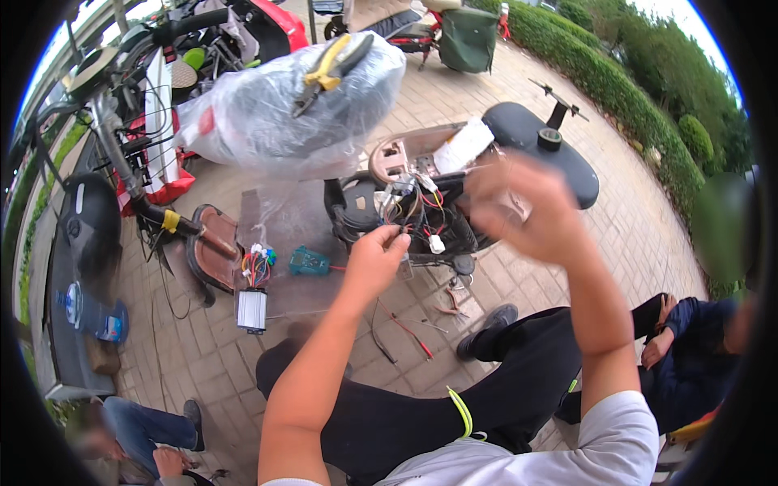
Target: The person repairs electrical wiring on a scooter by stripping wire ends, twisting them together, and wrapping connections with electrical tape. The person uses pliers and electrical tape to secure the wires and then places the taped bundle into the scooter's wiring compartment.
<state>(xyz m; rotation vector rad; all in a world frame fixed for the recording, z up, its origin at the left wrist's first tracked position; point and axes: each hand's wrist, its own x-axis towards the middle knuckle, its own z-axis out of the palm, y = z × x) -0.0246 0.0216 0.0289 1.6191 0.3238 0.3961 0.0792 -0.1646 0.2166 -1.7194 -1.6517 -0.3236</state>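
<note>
My left hand (374,261) is closed in a pinch on a thin wire at the edge of a tangle of coloured wires (423,198). The tangle spills from the open black body (356,206) of an electric scooter. A white connector (437,243) hangs just right of my left fingertips. Over the scooter's right part my right hand (527,211) is raised, its fingers smeared by motion, so whether it holds anything is unclear. Left of my left hand lie a teal multimeter (308,261) and a silver finned controller box (252,310) with coloured plugs.
Yellow-handled pliers (328,69) rest on a plastic-wrapped bundle (275,105). A black seat (539,150) lies behind my right hand. Red and black test leads (415,338) and a small hand tool (448,304) are on the paving. People sit at lower left and right.
</note>
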